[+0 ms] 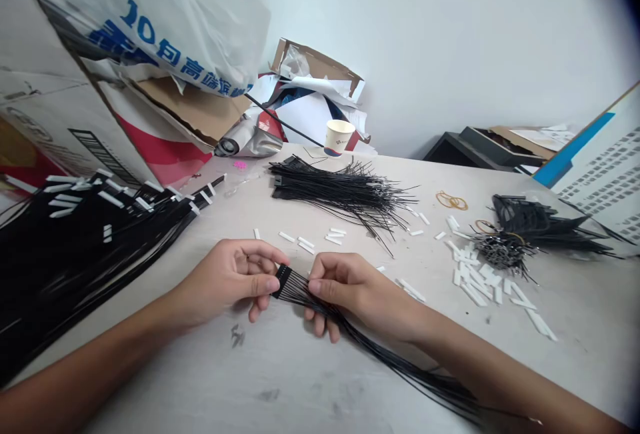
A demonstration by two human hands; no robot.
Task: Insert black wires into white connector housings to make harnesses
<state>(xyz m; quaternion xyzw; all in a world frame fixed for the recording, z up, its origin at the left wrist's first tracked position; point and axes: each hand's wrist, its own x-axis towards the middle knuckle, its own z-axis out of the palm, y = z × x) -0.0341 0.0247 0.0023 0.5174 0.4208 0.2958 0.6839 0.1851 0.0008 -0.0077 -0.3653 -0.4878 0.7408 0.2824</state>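
My left hand (235,281) pinches the comb-like head end of a bundle of thin black cable ties (295,289) between thumb and fingers. My right hand (345,287) pinches the same bundle just to the right of that end. The bundle's long tails run under my right forearm toward the lower right of the light table (300,381). Both hands hover low over the table near its front middle.
A big heap of black ties with white tags (75,241) lies at the left. Another loose pile of ties (340,191) sits behind my hands, a paper cup (339,137) beyond it. White tags (475,277), rubber bands (451,201) and another black bundle (535,224) lie right. Cardboard boxes (100,121) stand left.
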